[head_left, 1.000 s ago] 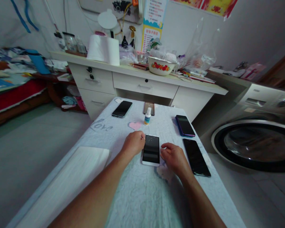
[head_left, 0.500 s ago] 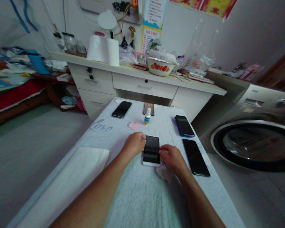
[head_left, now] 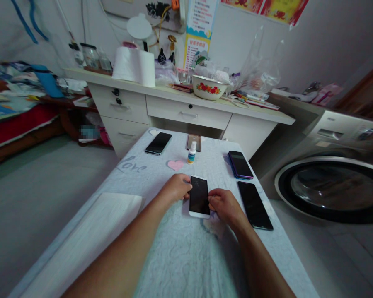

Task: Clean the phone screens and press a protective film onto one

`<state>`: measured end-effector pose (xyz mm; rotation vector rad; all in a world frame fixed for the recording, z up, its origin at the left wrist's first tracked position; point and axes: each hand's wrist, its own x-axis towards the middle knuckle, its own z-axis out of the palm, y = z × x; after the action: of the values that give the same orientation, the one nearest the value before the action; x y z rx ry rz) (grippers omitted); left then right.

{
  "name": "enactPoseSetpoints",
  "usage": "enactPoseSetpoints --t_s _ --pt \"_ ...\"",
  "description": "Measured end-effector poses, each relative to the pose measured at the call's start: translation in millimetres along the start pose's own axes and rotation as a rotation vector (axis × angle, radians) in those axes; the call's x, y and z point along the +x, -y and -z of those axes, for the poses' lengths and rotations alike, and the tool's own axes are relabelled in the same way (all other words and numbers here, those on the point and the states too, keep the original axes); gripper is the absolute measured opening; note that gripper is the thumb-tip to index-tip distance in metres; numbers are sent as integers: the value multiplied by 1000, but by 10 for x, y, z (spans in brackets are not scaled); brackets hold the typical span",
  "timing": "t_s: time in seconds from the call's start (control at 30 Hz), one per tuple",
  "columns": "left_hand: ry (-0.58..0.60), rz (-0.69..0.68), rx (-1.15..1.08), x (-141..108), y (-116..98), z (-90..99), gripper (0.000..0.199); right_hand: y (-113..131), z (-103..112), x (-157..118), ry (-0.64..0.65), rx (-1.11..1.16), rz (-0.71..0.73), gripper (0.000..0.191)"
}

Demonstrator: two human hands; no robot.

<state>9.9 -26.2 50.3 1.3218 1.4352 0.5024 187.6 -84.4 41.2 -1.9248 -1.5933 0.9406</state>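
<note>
A white smartphone with a dark screen is between my hands, face up over the cloth-covered table. The fingers of my left hand are closed at its upper left edge. Lower down on the opposite side, my right hand pinches the right edge, its fingertips partly hidden. Just beyond the phone stands a small white spray bottle with a blue and yellow label. To the right of my right hand lies a black phone, face up.
Stacked phones lie near the table's right edge. Another phone rests at the far left, and a brownish phone case or phone behind the bottle. A folded white cloth covers the left side. A washing machine stands at right.
The white phone has turned slightly, its lower end shifting right, and the reflection on its screen has changed. Both hands remain at its edges.
</note>
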Motion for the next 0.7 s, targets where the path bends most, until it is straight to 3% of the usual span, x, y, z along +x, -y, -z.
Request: enactPoseSetpoints --t_s 0.27,0.5,0.7 --pt "44 -26 -106 2 -7 -11 29 7 41 -21 -28 2 46 23" --pt "27 -71 -193 -62 -96 -40 30 -129 54 13 5 292 45 30" --pt "28 -109 -301 -169 -239 -92 31 -47 205 -62 -8 484 -28 30"
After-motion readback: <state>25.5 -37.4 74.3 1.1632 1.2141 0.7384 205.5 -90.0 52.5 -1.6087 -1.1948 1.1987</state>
